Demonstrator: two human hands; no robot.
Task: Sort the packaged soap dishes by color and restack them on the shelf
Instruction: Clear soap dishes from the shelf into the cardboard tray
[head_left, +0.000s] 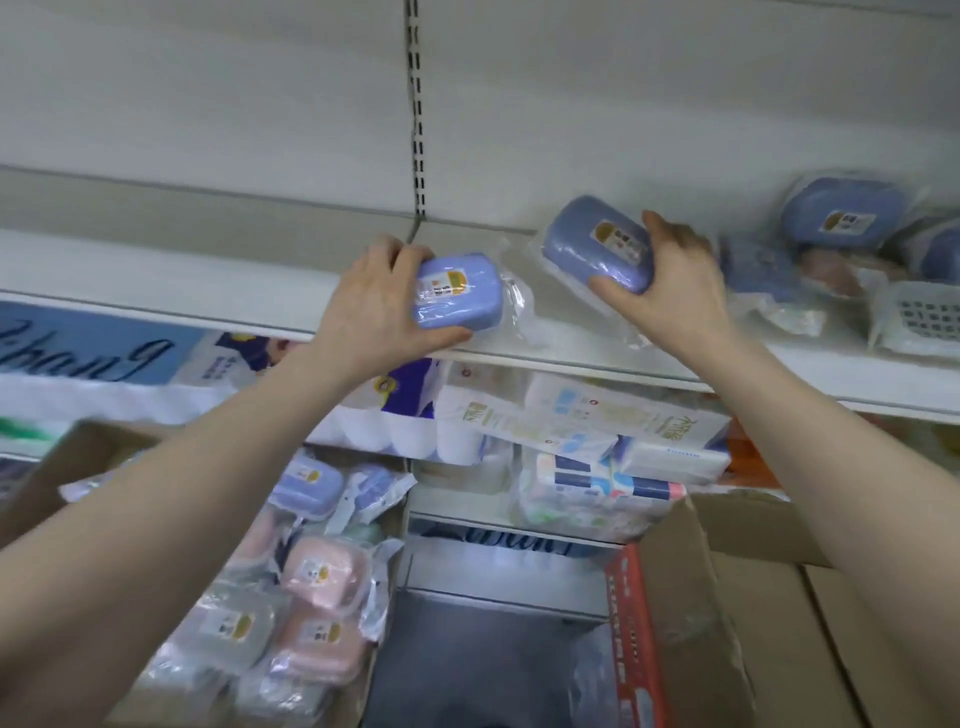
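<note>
Two blue soap dishes (457, 292) in hand over shelf (156, 280)

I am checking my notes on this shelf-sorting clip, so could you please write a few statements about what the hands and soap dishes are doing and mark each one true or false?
1. The left hand grips a blue soap dish. True.
2. The right hand holds a pink dish. False: it grips a second blue soap dish.
3. Both held dishes are at the upper shelf. True.
4. The cardboard box at lower left holds only blue dishes. False: pink dishes and greyish ones lie there too.
5. More blue dishes lie at the right on the shelf. True.
</note>
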